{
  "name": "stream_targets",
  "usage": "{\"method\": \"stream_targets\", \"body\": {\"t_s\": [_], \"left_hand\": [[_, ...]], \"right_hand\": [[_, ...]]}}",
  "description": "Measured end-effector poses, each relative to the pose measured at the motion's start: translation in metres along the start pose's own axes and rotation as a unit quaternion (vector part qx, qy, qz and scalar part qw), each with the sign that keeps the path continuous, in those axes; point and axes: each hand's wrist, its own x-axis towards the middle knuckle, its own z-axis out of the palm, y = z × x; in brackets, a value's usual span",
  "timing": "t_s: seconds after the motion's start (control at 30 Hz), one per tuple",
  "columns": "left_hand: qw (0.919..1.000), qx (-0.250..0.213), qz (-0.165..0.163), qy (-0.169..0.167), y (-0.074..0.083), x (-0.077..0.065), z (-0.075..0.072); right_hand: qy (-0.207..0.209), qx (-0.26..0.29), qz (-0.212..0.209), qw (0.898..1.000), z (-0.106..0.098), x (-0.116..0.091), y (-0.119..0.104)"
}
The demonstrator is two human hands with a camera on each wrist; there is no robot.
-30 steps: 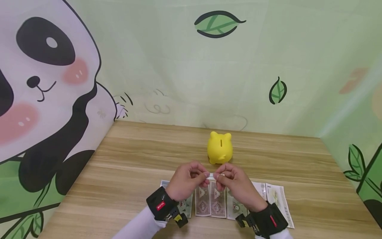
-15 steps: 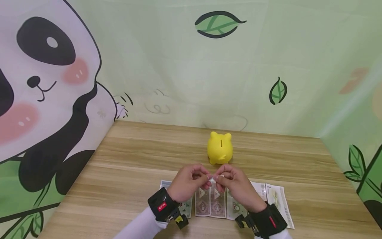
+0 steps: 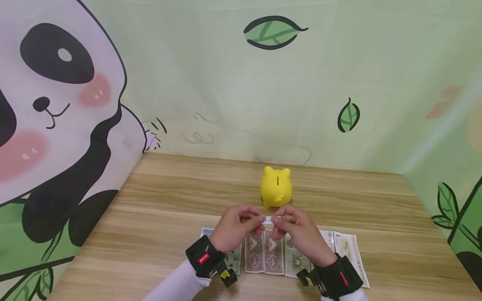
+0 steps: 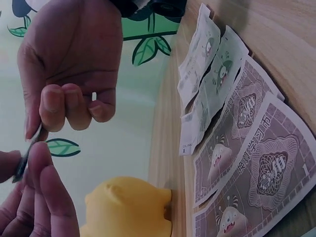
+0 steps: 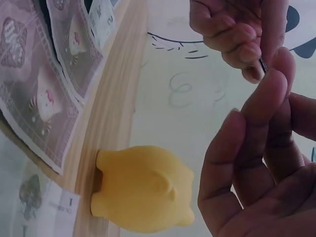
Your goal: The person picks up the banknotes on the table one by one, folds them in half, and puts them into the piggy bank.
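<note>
In the head view my left hand point(image 3: 237, 225) and right hand point(image 3: 297, 230) meet above a row of play banknotes. Thumb and fingers of each hand pinch one end of a small, pale, folded strip of paper point(image 3: 268, 220). Edge-on in the left wrist view, the paper strip point(image 4: 32, 145) looks thin and dark; fingertips cover most of it. Beneath the hands lie brown notes point(image 3: 264, 255), with a green note point(image 3: 234, 261) to their left and another green note point(image 3: 295, 261) to their right. A yellow piggy bank point(image 3: 276, 187) stands just beyond the fingertips, its slot facing up.
Whitish notes point(image 3: 350, 255) lie at the right end of the row, partly behind the right wrist. The wooden table point(image 3: 180, 188) runs back to a green cloth backdrop point(image 3: 211, 83) printed with leaves and a panda point(image 3: 75, 104).
Half a second ago the fingertips were almost together and hid most of the strip; now they are slightly apart and more of it shows. The notes and piggy bank stay in place.
</note>
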Motion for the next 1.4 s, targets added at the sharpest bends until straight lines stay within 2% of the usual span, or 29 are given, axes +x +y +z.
{"method": "stream_targets", "body": {"t_s": [0.2, 0.33, 0.43, 0.5, 0.57, 0.7, 0.8, 0.9, 1.07, 1.17, 1.4], "left_hand": [[0.9996, 0.025, 0.012, 0.003, -0.001, 0.002, 0.0], [0.9969, 0.074, 0.021, 0.017, 0.001, 0.004, 0.002], [0.9909, 0.13, 0.032, 0.02, 0.003, 0.008, 0.006], [0.9823, 0.181, 0.042, 0.02, 0.005, 0.012, 0.011], [0.9694, 0.239, 0.052, 0.017, 0.006, 0.016, 0.017], [0.9368, 0.345, 0.057, 0.013, 0.007, 0.024, 0.031], [0.9159, 0.398, 0.046, 0.019, 0.007, 0.03, 0.04], [0.8998, 0.434, 0.036, 0.03, 0.006, 0.038, 0.047], [0.8806, 0.472, 0.022, 0.038, 0.007, 0.05, 0.056], [0.8721, 0.487, 0.012, 0.042, 0.007, 0.055, 0.06], [0.8635, 0.502, -0.002, 0.05, 0.002, 0.06, 0.063]], "right_hand": [[0.036, 0.014, 0.006, 0.999, -0.011, -0.001, -0.004], [0.084, 0.023, 0.005, 0.996, -0.021, -0.001, -0.004], [0.126, 0.033, 0.007, 0.991, -0.027, 0.0, -0.005], [0.153, 0.04, 0.01, 0.987, -0.031, 0.0, -0.007], [0.178, 0.048, 0.017, 0.983, -0.033, 0.0, -0.009], [0.219, 0.059, 0.028, 0.974, -0.036, 0.001, -0.008], [0.242, 0.058, 0.029, 0.968, -0.038, 0.001, -0.006], [0.259, 0.053, 0.025, 0.964, -0.039, 0.001, -0.005], [0.272, 0.057, 0.026, 0.96, -0.041, 0.0, -0.004], [0.275, 0.062, 0.028, 0.959, -0.041, 0.0, -0.005], [0.273, 0.063, 0.03, 0.96, -0.042, 0.0, -0.005]]}}
